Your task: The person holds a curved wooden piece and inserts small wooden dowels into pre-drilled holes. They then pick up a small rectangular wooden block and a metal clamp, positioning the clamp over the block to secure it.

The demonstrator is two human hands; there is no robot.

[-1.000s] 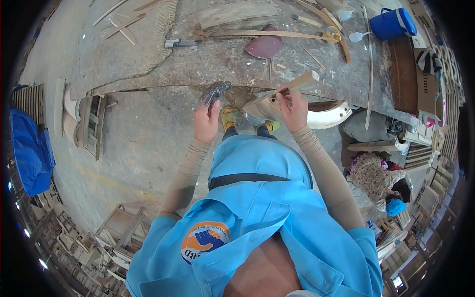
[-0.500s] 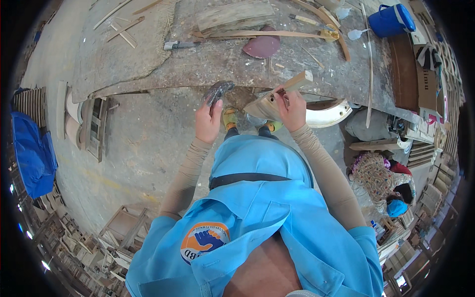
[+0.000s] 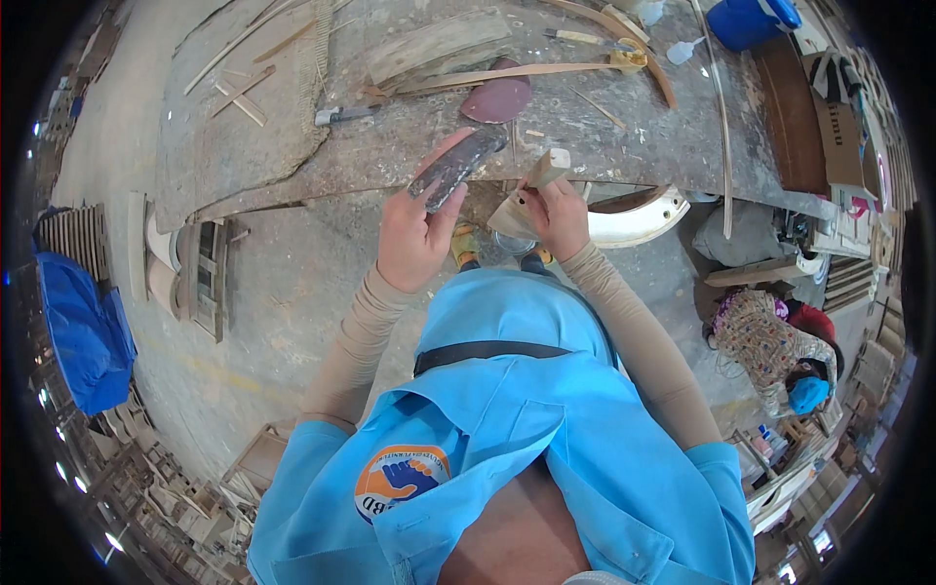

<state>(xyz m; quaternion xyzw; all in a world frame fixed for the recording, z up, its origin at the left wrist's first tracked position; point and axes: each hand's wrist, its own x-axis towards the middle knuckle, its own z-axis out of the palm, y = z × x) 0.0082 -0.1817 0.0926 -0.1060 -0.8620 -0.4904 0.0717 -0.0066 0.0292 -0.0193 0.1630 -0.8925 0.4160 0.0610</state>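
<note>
My left hand (image 3: pixel 414 239) is closed around a long, dark, mottled object (image 3: pixel 460 168), its fingers along the far side and thumb on the near side. What exactly this object is, I cannot make out. It is tilted over the front edge of the worktable (image 3: pixel 390 156). My right hand (image 3: pixel 563 222) grips a pale wooden piece (image 3: pixel 550 166), whose squared end points up toward the table. Just right of that hand lies a pale curved wooden part (image 3: pixel 639 222) with holes near its end; whether it joins the held piece is hidden.
On the table lie a maroon disc (image 3: pixel 495 96), a brush (image 3: pixel 575 36), a grey-headed tool (image 3: pixel 341 115), wooden strips, and a small white bottle (image 3: pixel 685 49). A blue cooler (image 3: pixel 749 24) and cardboard box (image 3: pixel 843 132) stand right. Another person (image 3: pixel 770 341) crouches at right.
My left hand has risen toward the table with the dark object and moved closer to my right hand. The right hand has shifted slightly left and down, turning the wooden piece more upright.
</note>
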